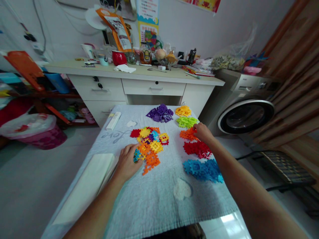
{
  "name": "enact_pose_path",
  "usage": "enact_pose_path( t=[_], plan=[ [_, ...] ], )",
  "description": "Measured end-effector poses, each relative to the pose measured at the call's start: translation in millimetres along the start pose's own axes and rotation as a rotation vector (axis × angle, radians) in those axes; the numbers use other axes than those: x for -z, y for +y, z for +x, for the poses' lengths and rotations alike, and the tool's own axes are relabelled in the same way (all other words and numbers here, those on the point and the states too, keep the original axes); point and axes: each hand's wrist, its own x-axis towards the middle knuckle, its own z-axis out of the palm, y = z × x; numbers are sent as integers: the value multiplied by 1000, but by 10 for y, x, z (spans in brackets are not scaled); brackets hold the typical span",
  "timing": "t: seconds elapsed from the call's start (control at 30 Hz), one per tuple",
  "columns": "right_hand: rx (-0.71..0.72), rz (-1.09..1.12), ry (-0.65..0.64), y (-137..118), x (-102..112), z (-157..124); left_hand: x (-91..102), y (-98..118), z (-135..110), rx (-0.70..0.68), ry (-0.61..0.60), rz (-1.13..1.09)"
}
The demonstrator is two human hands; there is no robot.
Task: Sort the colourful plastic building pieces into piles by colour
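My left hand (127, 163) is curled around the left edge of a mixed heap of interlocking plastic pieces (149, 149) in orange, yellow, red, blue and purple. Blue and yellow pieces show at its fingertips. On the right, my right hand (203, 132) has its fingers pinched together at the edge of the orange pile (188, 134); the fingertips are partly hidden. A lime green pile (186, 121) and a yellow pile (183, 110) lie beyond it. Nearer to me are a red pile (195, 148) and a blue pile (203, 170). A purple pile (160, 113) sits at the far middle.
A cloth-covered table (164, 202) bears the piles. Along its left side lie a folded white cloth (86, 189) and a small white box (113, 120). Behind stands a cluttered counter with drawers (154, 88), a washing machine (236, 99) to its right. A stool (286, 166) is at right.
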Motion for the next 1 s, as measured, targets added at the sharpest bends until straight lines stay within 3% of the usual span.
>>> enact_pose_path(
  t=[1.0],
  plan=[
    [41, -43, -24, -47, 52, 34, 19, 20, -3, 17, -7, -27]
  ],
)
